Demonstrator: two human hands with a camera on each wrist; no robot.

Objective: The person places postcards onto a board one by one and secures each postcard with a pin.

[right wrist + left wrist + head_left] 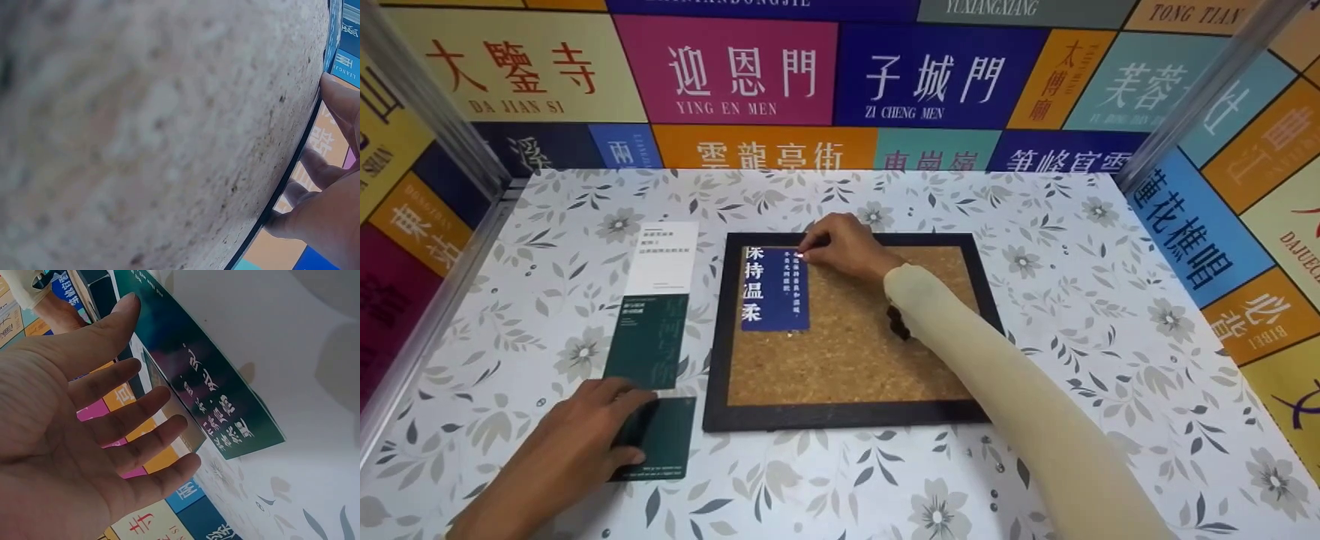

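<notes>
A blue card with white characters lies on the upper left of a black-framed cork board. At the card's top right corner my right hand pinches a small white pin between thumb and fingertips. In the right wrist view, the cork surface fills most of the picture and the right fingers are at its far edge. My left hand, fingers loosely spread, rests over the nearest dark green card. The left wrist view has these left fingers extended beside that card.
Above the nearest card, another green card and a white card form a column left of the board. A floral cloth covers the table. Behind stand colourful sign panels. A dark beaded band hangs below the right sleeve.
</notes>
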